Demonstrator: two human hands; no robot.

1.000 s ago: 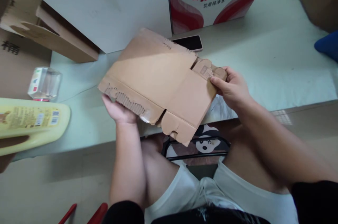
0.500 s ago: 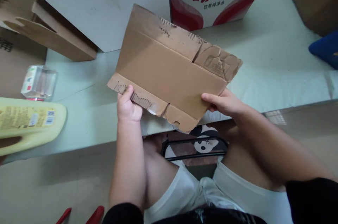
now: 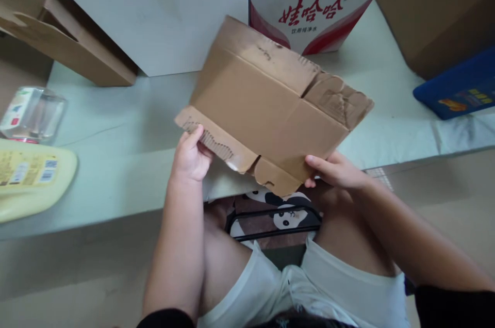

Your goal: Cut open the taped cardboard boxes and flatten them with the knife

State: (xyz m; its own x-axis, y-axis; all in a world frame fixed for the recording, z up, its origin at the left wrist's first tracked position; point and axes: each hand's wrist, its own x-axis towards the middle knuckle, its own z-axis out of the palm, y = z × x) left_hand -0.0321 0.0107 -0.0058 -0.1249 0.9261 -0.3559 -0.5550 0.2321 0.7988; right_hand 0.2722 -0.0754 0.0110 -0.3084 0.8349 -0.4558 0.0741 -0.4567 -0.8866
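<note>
A flat brown piece of cardboard (image 3: 263,106) with creases and torn, ragged flaps is held tilted above the front of the bench. My left hand (image 3: 192,155) pinches its lower left flap, thumb on top and the other fingers partly hidden underneath. At the lower right corner, my right hand (image 3: 332,168) grips the sheet with the thumb over its face. Most of the right fingers are behind the cardboard.
Behind the sheet stand a white box (image 3: 166,18) and a red-and-white carton (image 3: 317,13). Left are an open brown box (image 3: 93,54), a clear plastic container (image 3: 38,111) and a yellow bottle (image 3: 42,178). A blue package (image 3: 460,80) lies right, on the pale green bench cover (image 3: 127,163).
Both hands and the cardboard appear slightly further right and lower in view. The camera view has shifted, showing more of the carton's top and the blue package. Both grips stay the same.
</note>
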